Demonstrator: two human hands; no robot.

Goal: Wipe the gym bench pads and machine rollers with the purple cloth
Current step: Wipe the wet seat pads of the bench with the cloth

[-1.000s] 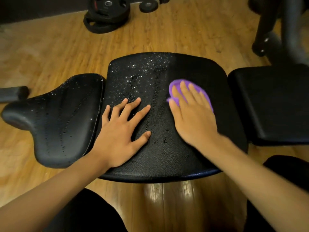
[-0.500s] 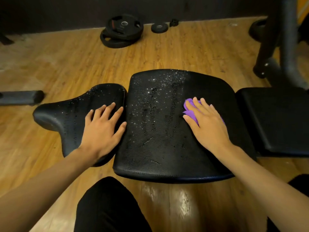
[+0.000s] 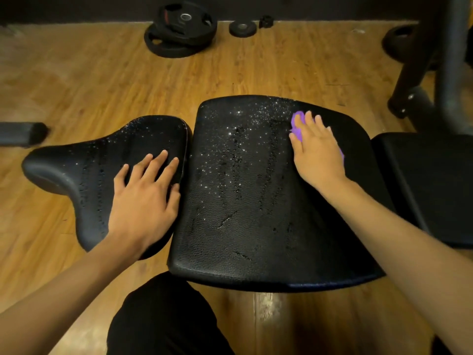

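Head view: purple cloth [image 3: 296, 124] lies pressed under my right hand [image 3: 317, 155], fingers [image 3: 309, 121] straight and flat on it, upper right of the centre pad [image 3: 243, 213]. My left hand [image 3: 146, 198] rests spread on the seat pad [image 3: 84, 162]. Droplets [image 3: 256, 119] cover both pads; on wet vinyl my bracing palm could slip, or the cloth bunch and leave streaks.

Stacked weight plates [image 3: 180, 32], small plate [image 3: 242, 28] on wood floor [image 3: 76, 73]; machine frame [image 3: 448, 73] right
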